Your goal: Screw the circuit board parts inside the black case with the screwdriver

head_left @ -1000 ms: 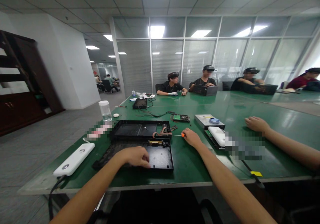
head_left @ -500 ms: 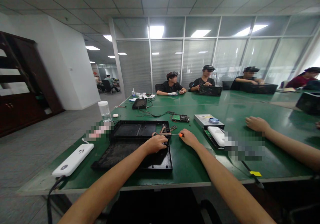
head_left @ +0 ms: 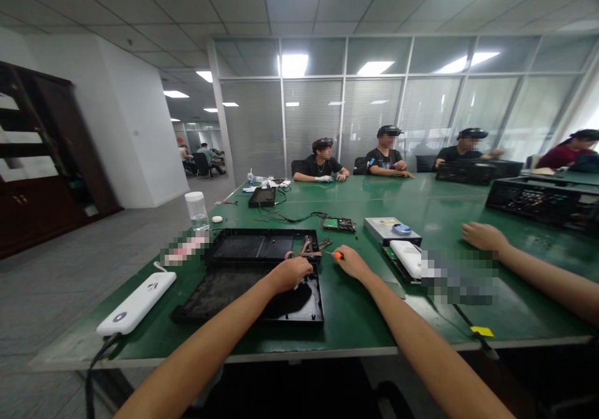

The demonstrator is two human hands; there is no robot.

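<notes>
The black near tray (head_left: pixel 219 291) lies on the desk (head_left: pixel 353 325), in front of the black far tray (head_left: pixel 243 244). The left hand (head_left: pixel 294 273) is positioned at the near tray's far right corner, fingers curled; whether it pinches a part cannot be determined. To the right, the right hand (head_left: pixel 354 263) grips the orange-handled screwdriver (head_left: pixel 337 255), shaft directed left toward the wires (head_left: pixel 306 246).

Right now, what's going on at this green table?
A person is working at an open, flat black case. Their left hand is over its near half, close to a bundle of thin, brownish wires; whether it holds anything is hidden. Their right hand holds an orange-handled tool whose metal shaft points toward the case. Beside them, another person's hand rests on the table.
</notes>
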